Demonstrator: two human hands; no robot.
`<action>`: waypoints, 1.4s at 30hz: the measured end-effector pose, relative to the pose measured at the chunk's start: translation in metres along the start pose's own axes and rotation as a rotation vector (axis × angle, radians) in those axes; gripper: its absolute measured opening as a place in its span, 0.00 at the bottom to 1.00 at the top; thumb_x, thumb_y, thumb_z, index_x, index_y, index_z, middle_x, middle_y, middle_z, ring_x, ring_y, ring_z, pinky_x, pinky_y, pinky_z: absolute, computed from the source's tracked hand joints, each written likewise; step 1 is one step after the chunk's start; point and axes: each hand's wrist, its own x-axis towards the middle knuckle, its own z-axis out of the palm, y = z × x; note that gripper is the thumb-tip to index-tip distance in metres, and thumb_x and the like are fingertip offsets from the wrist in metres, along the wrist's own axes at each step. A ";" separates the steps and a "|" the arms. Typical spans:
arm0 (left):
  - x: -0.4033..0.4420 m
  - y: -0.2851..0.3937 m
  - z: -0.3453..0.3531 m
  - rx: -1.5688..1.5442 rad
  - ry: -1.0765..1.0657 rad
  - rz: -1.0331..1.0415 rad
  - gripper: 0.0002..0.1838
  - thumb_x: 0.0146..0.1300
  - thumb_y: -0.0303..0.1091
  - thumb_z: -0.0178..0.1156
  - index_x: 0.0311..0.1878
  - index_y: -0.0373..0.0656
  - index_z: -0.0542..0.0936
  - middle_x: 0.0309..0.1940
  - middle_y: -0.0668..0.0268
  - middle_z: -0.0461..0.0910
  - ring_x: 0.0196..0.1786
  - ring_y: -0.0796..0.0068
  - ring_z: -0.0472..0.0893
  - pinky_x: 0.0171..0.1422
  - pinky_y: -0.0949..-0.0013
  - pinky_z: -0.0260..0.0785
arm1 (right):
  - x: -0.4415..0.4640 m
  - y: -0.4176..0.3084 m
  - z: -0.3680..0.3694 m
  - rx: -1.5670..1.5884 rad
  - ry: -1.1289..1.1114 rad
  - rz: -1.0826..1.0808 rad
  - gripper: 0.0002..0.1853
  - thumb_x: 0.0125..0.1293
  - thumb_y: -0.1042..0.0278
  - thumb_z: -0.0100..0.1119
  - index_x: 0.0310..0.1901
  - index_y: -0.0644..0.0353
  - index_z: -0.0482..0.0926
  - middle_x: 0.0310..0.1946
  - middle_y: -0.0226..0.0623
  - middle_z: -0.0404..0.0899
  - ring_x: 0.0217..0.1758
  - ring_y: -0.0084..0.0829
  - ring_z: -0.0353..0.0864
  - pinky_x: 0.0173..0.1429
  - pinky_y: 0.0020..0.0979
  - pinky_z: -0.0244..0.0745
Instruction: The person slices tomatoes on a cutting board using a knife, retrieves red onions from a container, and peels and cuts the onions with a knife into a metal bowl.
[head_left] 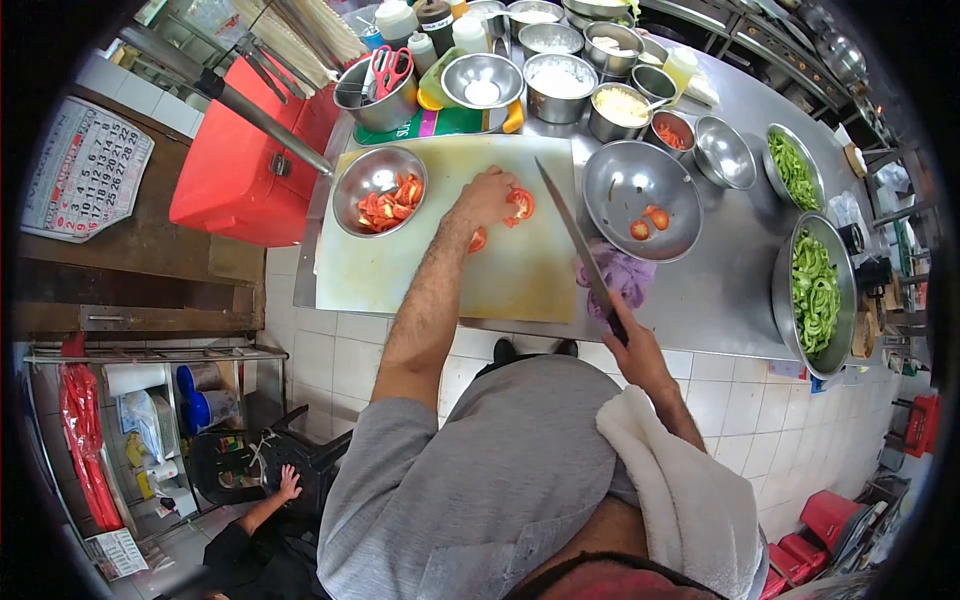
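Observation:
My left hand (487, 198) is on the cutting board (400, 275), its fingers at a cut tomato (520, 204); whether they grip it is hard to tell. Another tomato piece (477, 240) lies by my wrist. My right hand (636, 352) is closed round the black handle of a long knife (580, 240), whose blade points up and left over the board's right edge. A steel bowl of cut tomato (380, 192) sits on the board's left part. Right of the board, a larger bowl (625, 185) holds a few tomato pieces. A purple cloth (625, 275) lies under the blade.
Bowls of white and yellow food (620, 106) line the back, beside a pot with red scissors (388, 75). Green strips fill a large bowl (815, 300) at the right. A red cooler (260, 160) stands left. Another person's hand (288, 483) shows at lower left.

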 end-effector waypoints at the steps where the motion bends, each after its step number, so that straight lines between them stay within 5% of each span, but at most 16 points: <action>1: -0.002 0.005 -0.001 -0.115 -0.017 -0.026 0.20 0.51 0.33 0.59 0.49 0.43 0.76 0.50 0.57 0.75 0.52 0.60 0.77 0.53 0.57 0.72 | 0.003 0.007 0.008 -0.007 -0.007 -0.018 0.39 0.62 0.72 0.56 0.72 0.45 0.48 0.50 0.59 0.75 0.53 0.56 0.75 0.55 0.44 0.70; 3: -0.004 0.016 -0.006 -0.231 -0.034 -0.051 0.19 0.51 0.33 0.60 0.48 0.40 0.75 0.47 0.55 0.76 0.51 0.61 0.78 0.51 0.57 0.73 | 0.008 0.009 0.017 0.013 -0.013 -0.019 0.39 0.62 0.72 0.55 0.72 0.44 0.48 0.50 0.59 0.75 0.53 0.56 0.75 0.56 0.45 0.69; 5: -0.005 0.029 -0.012 -0.387 -0.176 -0.180 0.18 0.49 0.33 0.64 0.44 0.37 0.75 0.41 0.54 0.79 0.40 0.63 0.81 0.47 0.63 0.73 | 0.011 0.005 0.020 0.032 -0.018 -0.016 0.39 0.62 0.72 0.55 0.72 0.44 0.48 0.50 0.59 0.75 0.53 0.56 0.75 0.57 0.45 0.69; 9: 0.003 0.025 -0.001 -0.429 -0.168 -0.202 0.20 0.51 0.34 0.64 0.47 0.37 0.75 0.40 0.55 0.81 0.41 0.64 0.82 0.46 0.65 0.73 | 0.014 0.001 0.017 0.019 -0.047 0.041 0.39 0.62 0.72 0.56 0.72 0.44 0.47 0.52 0.59 0.74 0.55 0.55 0.74 0.59 0.43 0.68; 11: 0.008 0.014 0.008 -0.397 0.121 -0.113 0.20 0.52 0.36 0.63 0.48 0.38 0.76 0.40 0.57 0.82 0.41 0.65 0.82 0.46 0.66 0.73 | 0.015 0.000 0.016 0.029 -0.030 0.021 0.40 0.62 0.72 0.57 0.72 0.44 0.46 0.53 0.58 0.74 0.56 0.53 0.74 0.59 0.41 0.68; 15: 0.008 0.013 0.011 -0.543 0.207 -0.189 0.20 0.53 0.38 0.63 0.47 0.39 0.78 0.39 0.58 0.82 0.41 0.66 0.82 0.48 0.67 0.74 | 0.017 -0.006 0.011 -0.031 -0.019 0.052 0.39 0.63 0.70 0.54 0.72 0.43 0.47 0.50 0.58 0.75 0.54 0.55 0.74 0.58 0.45 0.69; 17: 0.007 0.014 0.011 -0.321 0.146 -0.338 0.19 0.52 0.39 0.64 0.45 0.38 0.79 0.38 0.59 0.82 0.41 0.68 0.82 0.49 0.67 0.73 | 0.018 -0.010 0.010 -0.083 -0.032 0.082 0.38 0.63 0.70 0.54 0.72 0.44 0.47 0.49 0.57 0.76 0.53 0.55 0.75 0.57 0.46 0.70; 31: 0.005 0.002 0.024 -0.579 0.292 -0.291 0.11 0.51 0.34 0.65 0.37 0.41 0.80 0.33 0.60 0.82 0.38 0.67 0.82 0.45 0.67 0.74 | 0.008 -0.012 0.017 -0.472 -0.076 0.027 0.38 0.62 0.70 0.51 0.72 0.40 0.47 0.39 0.50 0.77 0.36 0.52 0.79 0.41 0.48 0.76; 42: -0.001 -0.003 0.023 -0.560 0.260 -0.227 0.12 0.52 0.34 0.65 0.37 0.38 0.79 0.31 0.62 0.82 0.34 0.74 0.79 0.44 0.71 0.72 | 0.067 -0.019 0.024 -0.194 0.011 -0.089 0.35 0.62 0.69 0.51 0.70 0.42 0.52 0.34 0.59 0.77 0.36 0.56 0.78 0.41 0.51 0.72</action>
